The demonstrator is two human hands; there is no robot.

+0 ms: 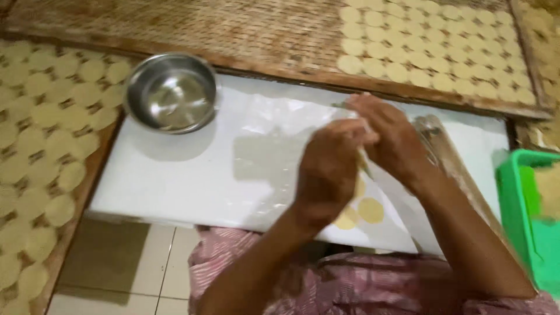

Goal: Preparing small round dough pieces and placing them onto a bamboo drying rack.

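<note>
Both my hands meet over the middle right of a white board [175, 181] covered with clear plastic sheet [262, 151]. My left hand [329, 169] and my right hand [391, 137] pinch the plastic sheet between their fingers, lifting its edge. Pale yellow dough discs [371, 210] lie on the board just below my hands, partly hidden by my left wrist. The picture is blurred, so the exact grip is hard to make out.
An empty steel bowl [171, 92] stands at the board's far left corner. A wooden rolling pin [455, 169] lies along the board's right side. Woven trays with several dough discs sit at the left [41, 146] and far right [420, 52]. A green plastic basket [528, 216] is at the right edge.
</note>
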